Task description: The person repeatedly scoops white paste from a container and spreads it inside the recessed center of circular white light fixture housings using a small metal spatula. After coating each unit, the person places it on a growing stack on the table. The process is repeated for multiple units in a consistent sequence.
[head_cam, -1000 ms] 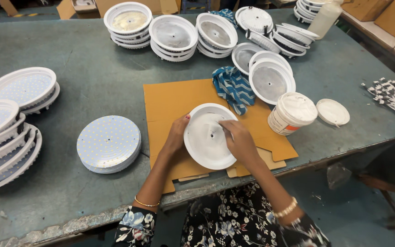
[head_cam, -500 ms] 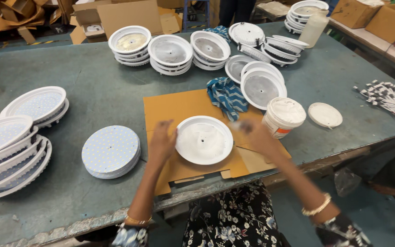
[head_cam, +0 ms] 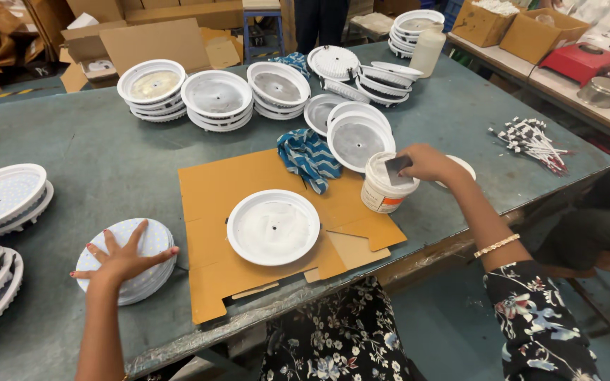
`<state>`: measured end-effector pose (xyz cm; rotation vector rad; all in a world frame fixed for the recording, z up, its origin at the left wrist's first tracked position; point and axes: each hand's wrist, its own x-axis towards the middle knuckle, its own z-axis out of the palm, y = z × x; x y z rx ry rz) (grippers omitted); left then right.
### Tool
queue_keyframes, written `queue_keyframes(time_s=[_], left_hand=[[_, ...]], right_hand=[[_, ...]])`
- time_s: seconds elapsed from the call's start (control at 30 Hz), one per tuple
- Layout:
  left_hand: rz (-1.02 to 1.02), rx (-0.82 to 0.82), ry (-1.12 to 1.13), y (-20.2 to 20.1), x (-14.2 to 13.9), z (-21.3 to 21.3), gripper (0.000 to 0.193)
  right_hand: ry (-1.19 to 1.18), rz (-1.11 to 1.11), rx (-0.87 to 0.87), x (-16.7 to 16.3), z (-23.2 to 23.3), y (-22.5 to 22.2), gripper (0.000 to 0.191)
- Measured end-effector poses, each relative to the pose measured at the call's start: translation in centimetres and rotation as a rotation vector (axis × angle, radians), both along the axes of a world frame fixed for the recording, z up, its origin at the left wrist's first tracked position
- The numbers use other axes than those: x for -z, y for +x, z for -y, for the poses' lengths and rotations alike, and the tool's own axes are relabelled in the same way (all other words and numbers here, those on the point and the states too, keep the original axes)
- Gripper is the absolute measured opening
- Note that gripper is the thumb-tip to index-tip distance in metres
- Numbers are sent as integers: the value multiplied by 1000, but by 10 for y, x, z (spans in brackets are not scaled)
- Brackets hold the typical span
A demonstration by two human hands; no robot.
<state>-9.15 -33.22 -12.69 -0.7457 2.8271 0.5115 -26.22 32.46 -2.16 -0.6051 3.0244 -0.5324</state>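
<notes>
A white round dish-shaped housing (head_cam: 273,226) lies face up on a sheet of brown cardboard (head_cam: 206,190) in front of me. My left hand (head_cam: 123,259) rests spread flat on a short stack of white round dotted plates (head_cam: 150,243) at the left. My right hand (head_cam: 425,163) holds a small grey flat scraper (head_cam: 397,170) over the mouth of a white tub of paste (head_cam: 383,189) at the right edge of the cardboard. A blue and white rag (head_cam: 310,156) lies behind the dish.
Stacks of white housings (head_cam: 217,99) line the back of the green table (head_cam: 93,162); more white round covers (head_cam: 1,197) pile up at the left. A tub lid (head_cam: 464,165) and a bundle of small wired parts (head_cam: 531,141) lie right. Cardboard boxes stand behind.
Both hands left the white dish. My left hand went out left onto the dotted plates, my right hand moved right to the tub with the scraper. The view also shifted.
</notes>
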Motion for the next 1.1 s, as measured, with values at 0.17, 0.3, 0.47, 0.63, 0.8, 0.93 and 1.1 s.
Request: queue_keyframes(time_s=[0.17,0.3,0.47,0.63,0.8,0.93,1.1], left_hand=[[-21,-94,9,6,-2,7,131],[-27,-137,15,2,-6,0,141],[23,-183,39,-4,-14,-6,150],[-37,-197,43,2,-15,-15,156],[-104,-204,77,4,-19,-23,161],[-80,-184,66,3,-24,-28,160],[-20,-209,43,2,-26,-34,155]], right_hand=[[-32,2,11,3,1,-3,42],[-102,-63,50,14,3,0,53],[-136,-67,190,22,2,12,47],[-215,-104,123,23,10,16,50],[-252,-110,272,31,17,16,51],[-362,-175,271,36,17,14,47],[-530,-86,368,32,14,19,54]])
